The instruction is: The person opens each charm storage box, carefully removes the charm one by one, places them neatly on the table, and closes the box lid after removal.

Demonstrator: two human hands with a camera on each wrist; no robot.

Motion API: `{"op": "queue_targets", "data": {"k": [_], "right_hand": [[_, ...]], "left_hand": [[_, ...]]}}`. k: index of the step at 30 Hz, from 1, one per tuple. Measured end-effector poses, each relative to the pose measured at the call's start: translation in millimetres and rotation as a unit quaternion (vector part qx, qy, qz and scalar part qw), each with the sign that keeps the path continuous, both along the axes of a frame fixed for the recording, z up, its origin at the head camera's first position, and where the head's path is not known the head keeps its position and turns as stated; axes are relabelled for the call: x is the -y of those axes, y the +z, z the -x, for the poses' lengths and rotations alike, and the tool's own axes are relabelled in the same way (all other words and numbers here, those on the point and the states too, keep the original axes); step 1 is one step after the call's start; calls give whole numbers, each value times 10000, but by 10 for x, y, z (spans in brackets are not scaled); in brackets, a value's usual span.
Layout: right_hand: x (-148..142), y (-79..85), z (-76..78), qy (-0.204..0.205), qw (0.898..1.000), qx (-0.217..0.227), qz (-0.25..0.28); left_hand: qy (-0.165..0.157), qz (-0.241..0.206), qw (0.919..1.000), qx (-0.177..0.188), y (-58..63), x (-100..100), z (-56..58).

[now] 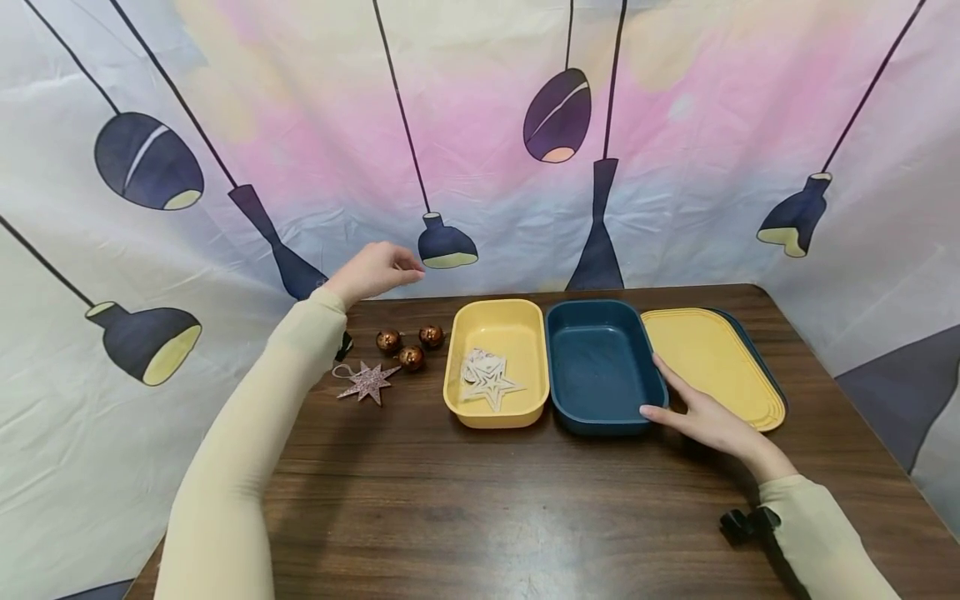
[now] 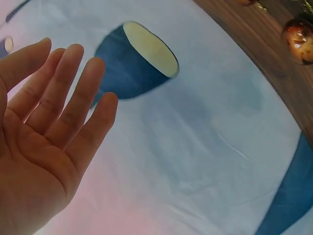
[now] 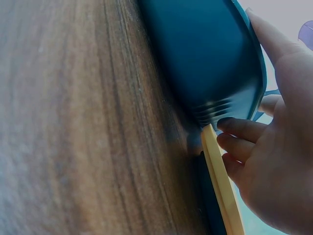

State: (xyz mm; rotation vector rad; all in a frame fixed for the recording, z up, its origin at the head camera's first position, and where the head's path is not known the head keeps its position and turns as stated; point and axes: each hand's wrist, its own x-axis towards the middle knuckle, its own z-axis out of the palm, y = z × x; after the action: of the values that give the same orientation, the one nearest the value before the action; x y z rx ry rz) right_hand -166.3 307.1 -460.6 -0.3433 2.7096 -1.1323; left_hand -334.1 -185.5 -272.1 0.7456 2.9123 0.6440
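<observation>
Currently, the blue box (image 1: 600,367) stands near the table's (image 1: 480,517) far edge, between the yellow box (image 1: 498,420) of white stars (image 1: 491,385) and the lids (image 1: 708,358). The right hand (image 1: 703,417), fingers spread, touches its right side; the left hand (image 1: 378,268), empty, fingers loosely bent, is raised near the far left corner, by baubles (image 1: 410,358).

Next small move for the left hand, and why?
Probably lower the left hand toward the three brown balls. It is raised and empty, fingers relaxed, and the balls lie uncovered on the table. The right hand touches the blue box, which looks empty, so a ball could likely go in there.
</observation>
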Motion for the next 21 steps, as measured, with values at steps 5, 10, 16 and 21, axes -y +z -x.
{"op": "queue_targets", "data": {"k": [5,10,16,21], "right_hand": [[-11,-14,9,-18,10000,-23,-5],[-14,3,4,8,10000,-32,-9],[-10,16,14,75,10000,-53,9],[-12,10,11,64,10000,-17,-1]], "left_hand": [[-494,359,9981,-67,-72,-244,0],[-1061,1125,9879,-95,-153,-484,-46],[-1400,1832,9727,-258,-244,-695,-108],[-1694,2465,9542,-66,-400,-831,-164]]}}
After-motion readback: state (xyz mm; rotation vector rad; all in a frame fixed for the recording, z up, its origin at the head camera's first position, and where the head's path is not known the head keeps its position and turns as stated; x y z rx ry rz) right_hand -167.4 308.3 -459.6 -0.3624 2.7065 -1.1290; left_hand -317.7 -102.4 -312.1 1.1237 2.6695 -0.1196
